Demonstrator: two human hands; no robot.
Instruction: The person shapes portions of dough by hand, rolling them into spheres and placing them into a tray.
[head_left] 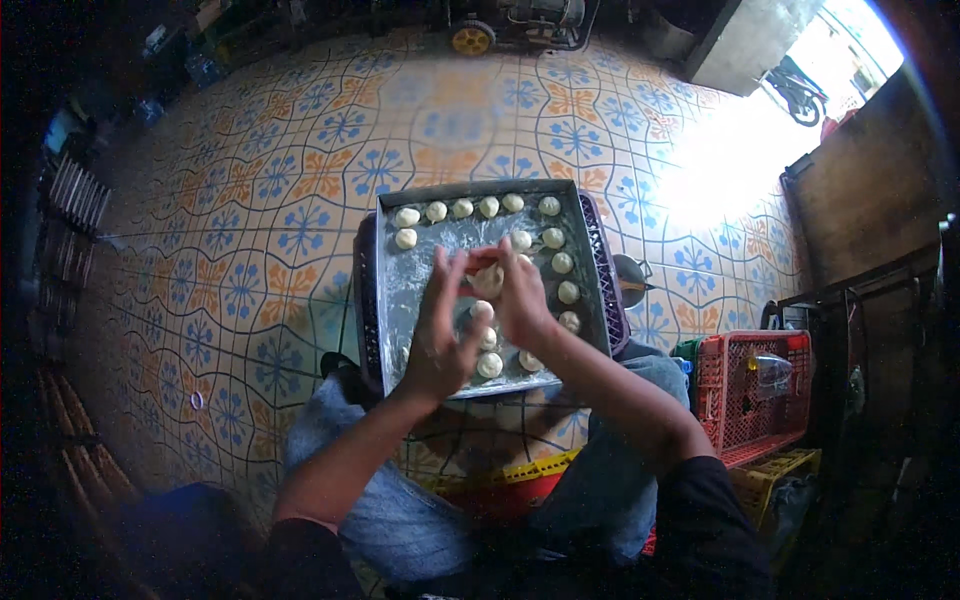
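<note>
Above a floured metal tray [410,370], my two hands come together around a pale piece of dough [487,281]. My left hand [438,335] has its fingers stretched upward and its thumb apart, its fingertips at the dough's left side. Curved over the dough from the right is my right hand [522,300]. Part of the dough is hidden by the fingers. Several round dough balls lie in the tray: a row along the far side, a column down the right side with one ball [568,292], and more below my hands, such as a near ball [489,365].
The tray rests on a dark purple crate [604,235] between my knees. A red crate [712,400] holding a clear plastic bottle [770,373] stands at right, with a yellow crate [757,490] near it. A wheeled machine [520,25] stands on the patterned tile floor [270,180].
</note>
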